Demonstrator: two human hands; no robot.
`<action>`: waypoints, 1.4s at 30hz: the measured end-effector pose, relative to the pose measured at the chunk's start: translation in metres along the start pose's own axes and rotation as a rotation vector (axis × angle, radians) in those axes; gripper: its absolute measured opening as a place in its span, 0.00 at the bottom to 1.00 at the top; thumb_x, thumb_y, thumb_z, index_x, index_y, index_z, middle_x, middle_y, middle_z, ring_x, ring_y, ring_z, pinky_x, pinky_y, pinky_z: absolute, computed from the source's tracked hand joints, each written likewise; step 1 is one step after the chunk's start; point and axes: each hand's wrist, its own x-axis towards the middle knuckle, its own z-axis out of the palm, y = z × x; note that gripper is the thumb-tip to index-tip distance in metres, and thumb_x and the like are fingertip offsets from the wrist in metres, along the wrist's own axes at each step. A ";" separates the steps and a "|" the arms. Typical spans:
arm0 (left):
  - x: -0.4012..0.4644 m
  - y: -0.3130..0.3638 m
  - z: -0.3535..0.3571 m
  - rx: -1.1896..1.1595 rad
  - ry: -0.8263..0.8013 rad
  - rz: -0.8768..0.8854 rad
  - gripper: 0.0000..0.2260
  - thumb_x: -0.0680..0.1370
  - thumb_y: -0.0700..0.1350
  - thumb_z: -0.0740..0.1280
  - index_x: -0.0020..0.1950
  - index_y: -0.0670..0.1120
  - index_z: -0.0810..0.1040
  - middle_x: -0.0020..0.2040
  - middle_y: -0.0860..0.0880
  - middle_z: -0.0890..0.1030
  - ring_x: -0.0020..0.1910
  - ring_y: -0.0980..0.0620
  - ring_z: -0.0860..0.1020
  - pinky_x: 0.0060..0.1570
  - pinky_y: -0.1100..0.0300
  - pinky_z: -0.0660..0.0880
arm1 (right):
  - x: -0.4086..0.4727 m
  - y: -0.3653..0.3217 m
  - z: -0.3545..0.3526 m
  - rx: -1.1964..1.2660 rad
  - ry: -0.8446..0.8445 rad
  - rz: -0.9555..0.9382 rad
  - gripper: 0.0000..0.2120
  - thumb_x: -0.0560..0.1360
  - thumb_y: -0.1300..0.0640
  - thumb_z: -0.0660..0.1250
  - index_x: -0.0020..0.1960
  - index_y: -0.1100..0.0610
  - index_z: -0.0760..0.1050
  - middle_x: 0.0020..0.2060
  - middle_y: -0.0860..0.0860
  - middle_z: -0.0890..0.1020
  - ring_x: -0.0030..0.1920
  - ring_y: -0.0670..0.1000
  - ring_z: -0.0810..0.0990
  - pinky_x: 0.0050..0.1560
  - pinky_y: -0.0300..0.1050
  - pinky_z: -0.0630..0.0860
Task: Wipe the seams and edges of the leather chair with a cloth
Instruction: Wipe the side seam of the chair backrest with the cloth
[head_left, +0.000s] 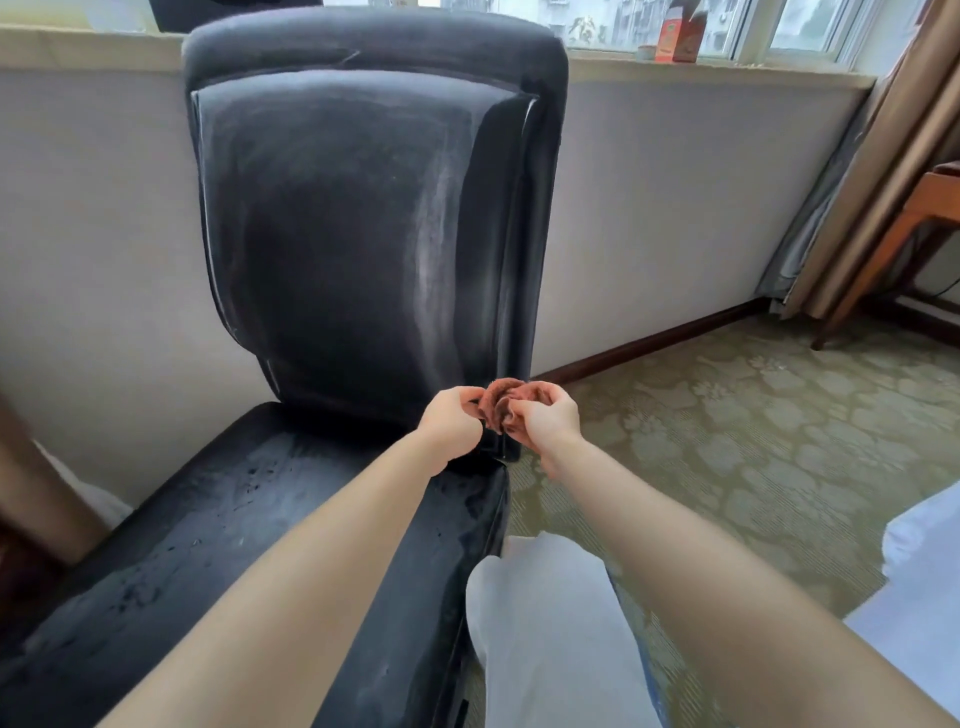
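1. Both arms bare, stretched forward, converging at centre frame.
2. Left hand (451, 422): fingers curled, pinching the cloth (503, 401) at its left side.
3. Right hand (546, 420): fingers curled, gripping the same cloth from the right.
4. Hands nearly touching, level with each other, wrists straight.

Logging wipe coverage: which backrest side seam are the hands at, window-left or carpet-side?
The carpet-side seam: left hand and right hand bunch the rust cloth at its bottom end; the opposite seam is untouched.
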 end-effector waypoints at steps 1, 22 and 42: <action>0.006 -0.007 0.004 0.006 -0.004 -0.003 0.19 0.73 0.28 0.56 0.55 0.42 0.81 0.48 0.43 0.82 0.43 0.47 0.75 0.45 0.54 0.74 | 0.007 0.005 -0.001 0.003 0.009 0.001 0.13 0.72 0.70 0.66 0.54 0.59 0.72 0.46 0.57 0.80 0.39 0.53 0.81 0.35 0.42 0.79; 0.107 -0.136 0.053 0.459 -0.177 -0.213 0.33 0.69 0.44 0.72 0.73 0.47 0.66 0.72 0.51 0.66 0.70 0.53 0.65 0.64 0.61 0.66 | 0.150 0.163 -0.046 -1.375 -0.313 -1.357 0.20 0.81 0.65 0.47 0.60 0.64 0.77 0.54 0.57 0.80 0.53 0.59 0.80 0.52 0.50 0.79; 0.127 -0.150 0.039 0.447 -0.343 -0.233 0.37 0.68 0.42 0.75 0.75 0.51 0.63 0.75 0.57 0.60 0.73 0.54 0.61 0.70 0.59 0.62 | 0.156 0.174 -0.034 -1.246 -0.405 -0.166 0.11 0.72 0.65 0.58 0.48 0.61 0.78 0.43 0.54 0.82 0.43 0.55 0.79 0.35 0.40 0.71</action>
